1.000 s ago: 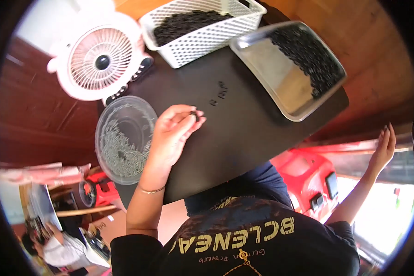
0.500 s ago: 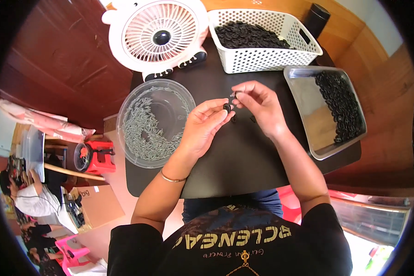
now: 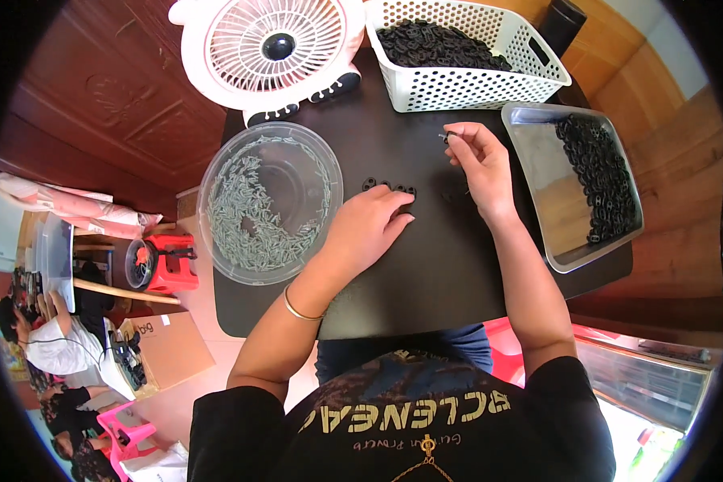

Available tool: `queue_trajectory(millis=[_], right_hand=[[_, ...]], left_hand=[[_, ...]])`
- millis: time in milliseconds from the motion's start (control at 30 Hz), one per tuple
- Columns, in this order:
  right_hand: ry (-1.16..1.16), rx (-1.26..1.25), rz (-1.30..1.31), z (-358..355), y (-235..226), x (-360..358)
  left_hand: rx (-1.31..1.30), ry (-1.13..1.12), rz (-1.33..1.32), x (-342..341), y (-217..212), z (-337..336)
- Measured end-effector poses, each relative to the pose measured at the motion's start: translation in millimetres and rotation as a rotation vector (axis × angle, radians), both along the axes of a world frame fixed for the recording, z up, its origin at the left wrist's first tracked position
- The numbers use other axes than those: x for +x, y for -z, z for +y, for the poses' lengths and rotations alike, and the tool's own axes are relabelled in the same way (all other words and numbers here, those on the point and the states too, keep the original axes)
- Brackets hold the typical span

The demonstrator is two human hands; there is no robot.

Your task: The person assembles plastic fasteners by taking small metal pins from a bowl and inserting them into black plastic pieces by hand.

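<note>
Dark table: left hand flat, fingers spread, touching small black rings; right hand pinching, apparently, one small dark piece.

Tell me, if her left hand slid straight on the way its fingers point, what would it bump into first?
The left hand lies flat on the black table, fingers aimed up and right. First in line are the small black parts at its fingertips; farther on, probably the white basket.

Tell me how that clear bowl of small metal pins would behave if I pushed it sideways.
The clear bowl looks thin and light, so it would probably slide easily on the smooth dark table. The loose pins heaped toward one side would likely shift and rattle. It sits close to the table edge, so it could tip off.
</note>
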State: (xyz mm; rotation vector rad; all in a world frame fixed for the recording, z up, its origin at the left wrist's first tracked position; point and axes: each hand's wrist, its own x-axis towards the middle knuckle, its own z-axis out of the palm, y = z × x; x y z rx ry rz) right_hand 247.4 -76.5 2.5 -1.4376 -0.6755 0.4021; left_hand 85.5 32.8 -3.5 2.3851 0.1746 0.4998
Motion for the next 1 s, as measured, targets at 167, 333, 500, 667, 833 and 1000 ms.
queue_trajectory(millis=[167, 333, 500, 667, 833, 1000], right_hand=[[0.048, -0.005, -0.051, -3, 6, 8], [0.102, 0.023, -0.053, -1, 5, 11], [0.061, -0.016, -0.062, 0, 7, 9], [-0.031, -0.031, -0.029, -1, 15, 1], [-0.080, -0.033, -0.027, -4, 14, -8], [-0.124, 0.030, 0.034, -5, 7, -12]], left_hand=[[0.219, -0.043, -0.092, 7, -8, -1], [0.320, -0.012, -0.158, 24, -18, -4], [0.346, 0.032, 0.050, 27, -1, 4], [0.329, 0.030, 0.060, 31, -9, -2], [0.290, -0.017, 0.000, 32, -6, -1], [-0.861, 0.086, -0.108, 21, -5, 0]])
